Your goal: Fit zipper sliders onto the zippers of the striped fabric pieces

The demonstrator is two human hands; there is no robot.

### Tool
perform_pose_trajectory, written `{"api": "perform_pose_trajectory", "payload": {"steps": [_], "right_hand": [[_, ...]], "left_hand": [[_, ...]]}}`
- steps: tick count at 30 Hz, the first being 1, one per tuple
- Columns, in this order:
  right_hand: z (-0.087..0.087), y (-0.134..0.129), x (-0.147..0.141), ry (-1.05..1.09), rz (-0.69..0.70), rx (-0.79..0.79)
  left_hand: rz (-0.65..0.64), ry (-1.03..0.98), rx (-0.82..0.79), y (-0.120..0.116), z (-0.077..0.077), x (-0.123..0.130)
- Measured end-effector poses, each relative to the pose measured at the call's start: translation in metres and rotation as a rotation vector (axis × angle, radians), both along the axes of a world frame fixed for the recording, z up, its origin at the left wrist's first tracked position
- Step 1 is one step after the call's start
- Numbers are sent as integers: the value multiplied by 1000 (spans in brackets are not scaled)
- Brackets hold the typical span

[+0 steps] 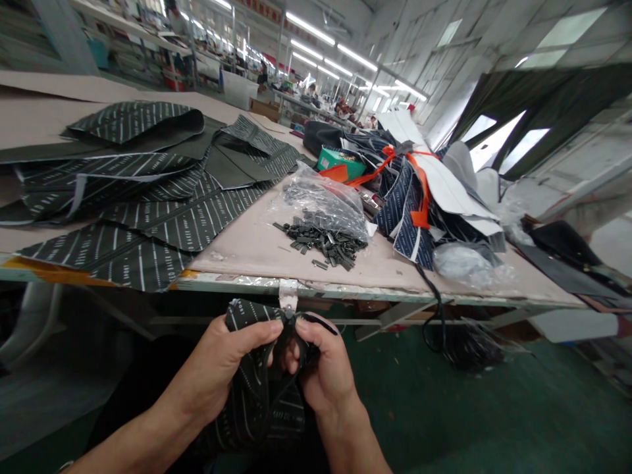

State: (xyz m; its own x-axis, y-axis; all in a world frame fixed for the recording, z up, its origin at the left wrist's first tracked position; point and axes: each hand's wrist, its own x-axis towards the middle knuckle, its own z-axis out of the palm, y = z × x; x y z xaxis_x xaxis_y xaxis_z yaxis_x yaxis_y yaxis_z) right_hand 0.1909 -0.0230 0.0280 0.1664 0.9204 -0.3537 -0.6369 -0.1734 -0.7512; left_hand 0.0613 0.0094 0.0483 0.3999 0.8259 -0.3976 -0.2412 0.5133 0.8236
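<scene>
Below the table's front edge, my left hand [217, 359] is closed on a dark fabric piece [241, 398] printed with white lines and lettering. My right hand [326, 368] grips the other side of the same piece, its thumb close to the left thumb. Between the thumbs a dark strip, perhaps a zipper edge, meets a small metal fitting [289, 315] fixed to the table edge on a pale tab. The lower part of the fabric hangs toward my lap. Some of my fingers are hidden behind the fabric.
A pile of small dark pieces [328, 247] spills from a clear plastic bag [320, 194] on the table [237, 253]. More printed dark fabric [148, 224] lies at left. Navy printed pieces [395, 197] with orange strips, a green box [340, 163] and white sheets [449, 178] are heaped at right.
</scene>
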Motion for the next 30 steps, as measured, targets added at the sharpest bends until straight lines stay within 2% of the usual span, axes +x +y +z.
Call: {"api": "perform_pose_trajectory", "payload": {"steps": [5, 16, 23, 30], "right_hand": [[1, 2, 1, 21, 15, -6], [-1, 11, 12, 7, 150, 17], [0, 8, 10, -29, 103, 37], [-1, 5, 8, -26, 81, 66]], "left_hand": [[-2, -42, 11, 0, 3, 0], [-4, -102, 33, 0, 7, 3], [0, -127, 55, -2, -4, 1], [-13, -138, 75, -1, 0, 3]]}}
